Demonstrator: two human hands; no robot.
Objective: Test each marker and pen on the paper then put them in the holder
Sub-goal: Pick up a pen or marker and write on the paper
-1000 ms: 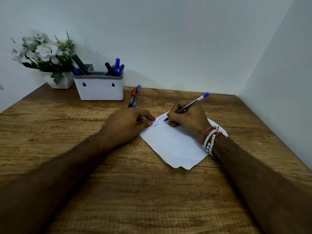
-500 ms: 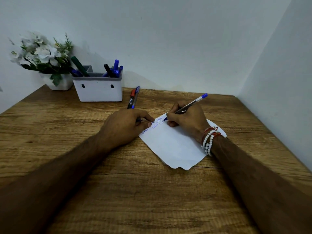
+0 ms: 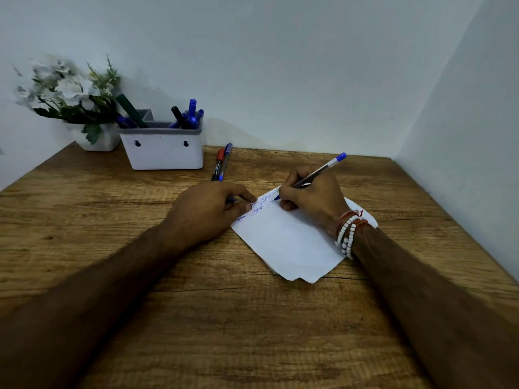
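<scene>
Little changes over the last second: your right hand (image 3: 311,197) still pinches the blue ballpoint pen (image 3: 320,169), tip on the paper (image 3: 289,242) just right of your left hand (image 3: 207,211), whose thumb and forefinger pin the sheet (anything in its curled fingers: cannot tell), so testing continues, with the holder (image 3: 164,153) well beyond your left knuckles.

The right hand (image 3: 311,200) shifts the clear blue-ended ballpoint pen (image 3: 317,172) slightly across the white paper sheet (image 3: 289,240); small blue scribbles (image 3: 270,202) grow beside its tip.
</scene>
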